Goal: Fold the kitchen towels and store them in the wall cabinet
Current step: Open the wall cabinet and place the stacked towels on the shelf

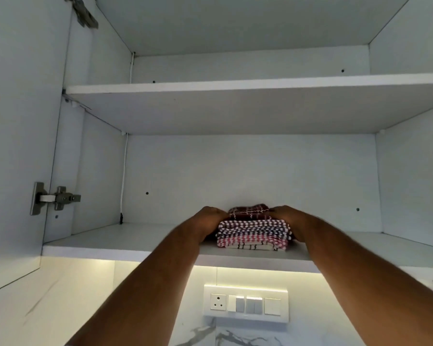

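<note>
So the stack of towels [254, 233] is sitting on the lower shelf [110, 243] of the wall cabinet [410, 171], close to that shelf's front edge and roughly mid-way along it. Its long side runs parallel to the edge, left to right. The left hand [211, 217] is clamped on the stack's left end and the right hand [285, 216] on its right end, with fingers curled over the dark towel on top. The hands are kept apart by the stack between them, and neither one looks nearer than the other. The fingertips are mostly hidden behind the pile, so I can't say how far round they go. My guess is what's left is a straight push toward the back of the shelf, or just letting go. The stack lies square between both hands, so they'd need to move evenly or it'll twist.
</note>
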Available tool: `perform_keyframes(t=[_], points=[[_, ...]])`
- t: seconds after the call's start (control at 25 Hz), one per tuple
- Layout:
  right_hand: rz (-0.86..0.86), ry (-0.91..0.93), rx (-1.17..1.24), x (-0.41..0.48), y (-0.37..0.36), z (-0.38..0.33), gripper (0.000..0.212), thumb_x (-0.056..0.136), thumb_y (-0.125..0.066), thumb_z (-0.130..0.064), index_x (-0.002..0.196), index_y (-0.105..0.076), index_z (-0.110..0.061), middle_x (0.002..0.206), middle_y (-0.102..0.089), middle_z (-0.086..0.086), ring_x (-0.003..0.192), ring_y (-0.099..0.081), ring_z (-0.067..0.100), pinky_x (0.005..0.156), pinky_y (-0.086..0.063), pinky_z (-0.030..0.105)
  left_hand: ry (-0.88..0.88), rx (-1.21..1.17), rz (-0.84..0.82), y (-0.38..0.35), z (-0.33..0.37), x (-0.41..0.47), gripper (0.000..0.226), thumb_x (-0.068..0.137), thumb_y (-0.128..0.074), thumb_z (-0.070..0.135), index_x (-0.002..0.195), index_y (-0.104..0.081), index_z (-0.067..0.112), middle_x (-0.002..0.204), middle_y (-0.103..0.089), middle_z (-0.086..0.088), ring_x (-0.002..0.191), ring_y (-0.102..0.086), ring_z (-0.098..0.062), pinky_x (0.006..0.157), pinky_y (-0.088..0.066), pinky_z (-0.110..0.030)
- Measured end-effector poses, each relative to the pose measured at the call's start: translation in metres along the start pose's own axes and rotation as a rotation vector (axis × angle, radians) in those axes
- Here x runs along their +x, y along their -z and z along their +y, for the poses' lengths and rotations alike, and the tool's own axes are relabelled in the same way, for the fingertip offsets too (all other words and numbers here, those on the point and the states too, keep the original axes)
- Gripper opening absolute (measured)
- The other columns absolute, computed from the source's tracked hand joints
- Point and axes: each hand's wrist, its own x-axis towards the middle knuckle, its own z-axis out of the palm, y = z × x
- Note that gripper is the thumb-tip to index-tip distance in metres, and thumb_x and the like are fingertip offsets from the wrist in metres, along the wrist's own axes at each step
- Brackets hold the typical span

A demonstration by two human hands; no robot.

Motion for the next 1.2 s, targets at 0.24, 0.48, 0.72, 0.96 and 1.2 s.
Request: perform_keyframes(t=[0.24, 0.48, 0.72, 0.96, 1.2], points=[[0.013, 0.001, -0.152, 0.02, 0.003, 0.011, 0.053, 0.099, -0.06, -0.046, 0.131, -0.065, -0.003, 0.13, -0.069, 0.017, 0.104, -0.065, 0.028, 0.087, -0.046, 0.03, 0.013, 0.114, 0.055, 0.0, -0.004, 0.007, 0.035, 0.097, -0.065, 0.024, 0.117, -0.072, -0.003, 0.118, -0.073, -0.02, 0.112, -0.069, -0.034, 0.105, -0.052, -0.045], [0.646, 0.311, -0.071, -0.018, 0.005, 0.009, 0.037, 0.104, -0.057, -0.03, 0.134, -0.066, -0.01, 0.136, -0.068, 0.012, 0.124, -0.062, 0.029, 0.103, -0.043, 0.03, 0.04, 0.409, 0.281, 0.006, 0.001, -0.011, 0.037, 0.097, -0.06, 0.028, 0.115, -0.073, 0.0, 0.125, -0.07, -0.019, 0.115, -0.065, -0.032, 0.096, -0.052, -0.033], [0.744, 0.907, -0.284, -0.113, -0.043, 0.004, 0.027, 0.099, -0.061, -0.015, 0.124, -0.07, -0.016, 0.125, -0.072, 0.005, 0.115, -0.063, 0.027, 0.095, -0.052, 0.045, -0.429, 0.271, 0.424, 0.019, -0.032, -0.142, 0.021, 0.098, -0.064, 0.016, 0.117, -0.071, 0.02, 0.115, -0.074, 0.009, 0.103, -0.067, -0.004, 0.084, -0.045, -0.002], [0.571, 1.147, -0.103, -0.185, -0.125, -0.014, 0.035, 0.094, -0.052, -0.028, 0.122, -0.07, -0.017, 0.124, -0.065, -0.008, 0.119, -0.06, 0.018, 0.104, -0.044, 0.042, -0.171, -0.382, 0.867, 0.075, -0.124, -0.279, 0.035, 0.094, -0.073, 0.026, 0.127, -0.062, 0.025, 0.115, -0.074, 0.009, 0.106, -0.071, -0.016, 0.082, -0.055, -0.03], [0.395, 1.139, 0.12, -0.222, -0.178, -0.046, 0.035, 0.093, -0.059, -0.024, 0.126, -0.068, -0.026, 0.124, -0.06, -0.02, 0.119, -0.054, 0.001, 0.102, -0.043, 0.033, -0.297, -0.44, 1.36, 0.134, -0.139, -0.384, 0.103, 0.069, -0.086, 0.061, 0.15, -0.026, 0.038, 0.143, -0.046, 0.007, 0.119, -0.061, -0.004, 0.093, -0.049, -0.035]])
